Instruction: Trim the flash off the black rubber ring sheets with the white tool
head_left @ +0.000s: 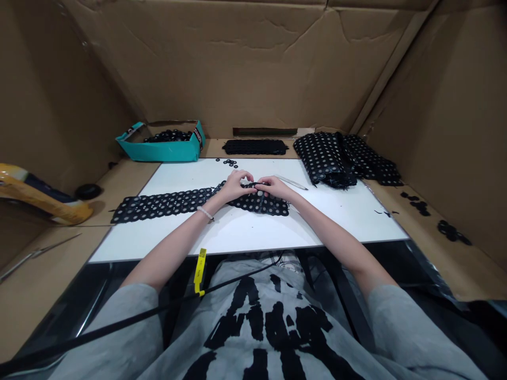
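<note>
A long black strip of joined rings point(166, 205) lies across the white board, its light centres showing in rows. My left hand point(236, 186) is closed on the strip's right part, thumb and fingers bent together, with a bracelet at the wrist. Right beside it, my right hand point(273, 187) pinches the same part of the strip, its fingertips nearly touching the left ones. The strip's right end hangs folded below both hands. Exactly what lies between the fingertips is too small to make out.
Behind, a teal box point(166, 153) holds black rings, with loose rings point(229, 162) nearby. A folded black strip point(255, 147), a dotted black bundle point(322, 155) and a white pen point(292, 182) lie beyond. Scissors point(37, 252) and a yellow bottle-like object point(43, 195) are left; black rings point(453, 231) right.
</note>
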A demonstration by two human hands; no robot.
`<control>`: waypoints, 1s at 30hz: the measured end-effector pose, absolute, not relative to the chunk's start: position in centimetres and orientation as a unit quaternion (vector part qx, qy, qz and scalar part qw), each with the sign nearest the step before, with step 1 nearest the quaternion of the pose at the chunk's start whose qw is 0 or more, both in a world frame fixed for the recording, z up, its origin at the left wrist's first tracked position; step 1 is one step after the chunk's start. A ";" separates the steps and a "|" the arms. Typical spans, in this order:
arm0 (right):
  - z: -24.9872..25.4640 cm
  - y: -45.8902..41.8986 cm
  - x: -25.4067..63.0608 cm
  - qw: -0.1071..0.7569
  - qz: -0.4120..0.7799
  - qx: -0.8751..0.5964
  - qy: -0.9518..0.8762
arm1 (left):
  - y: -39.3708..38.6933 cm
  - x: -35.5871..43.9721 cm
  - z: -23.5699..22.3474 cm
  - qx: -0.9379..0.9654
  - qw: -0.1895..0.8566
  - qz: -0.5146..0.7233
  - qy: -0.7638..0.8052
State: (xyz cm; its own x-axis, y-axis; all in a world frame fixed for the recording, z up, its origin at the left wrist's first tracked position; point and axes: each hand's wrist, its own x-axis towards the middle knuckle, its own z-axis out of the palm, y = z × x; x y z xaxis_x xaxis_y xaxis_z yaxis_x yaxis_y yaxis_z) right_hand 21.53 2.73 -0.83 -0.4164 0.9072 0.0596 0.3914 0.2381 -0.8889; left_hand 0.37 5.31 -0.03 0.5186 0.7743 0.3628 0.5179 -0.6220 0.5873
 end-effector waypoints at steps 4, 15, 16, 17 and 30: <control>-0.9 2.7 21.4 0.313 0.419 -0.445 -0.726 | 5.3 0.4 -0.2 0.844 0.225 0.298 0.385; -1.0 2.6 21.4 0.276 0.405 -0.470 -0.734 | 10.5 -5.8 -1.5 0.630 0.207 0.420 0.620; -1.0 2.6 21.4 0.279 0.407 -0.474 -0.729 | 10.9 -6.6 -1.8 0.618 0.208 0.411 0.637; -1.0 2.5 21.4 0.280 0.410 -0.476 -0.726 | 11.2 -7.2 -2.1 0.610 0.216 0.398 0.650; -0.6 2.5 21.5 0.259 0.401 -0.485 -0.733 | 9.1 -4.5 -0.3 0.762 0.205 0.342 0.510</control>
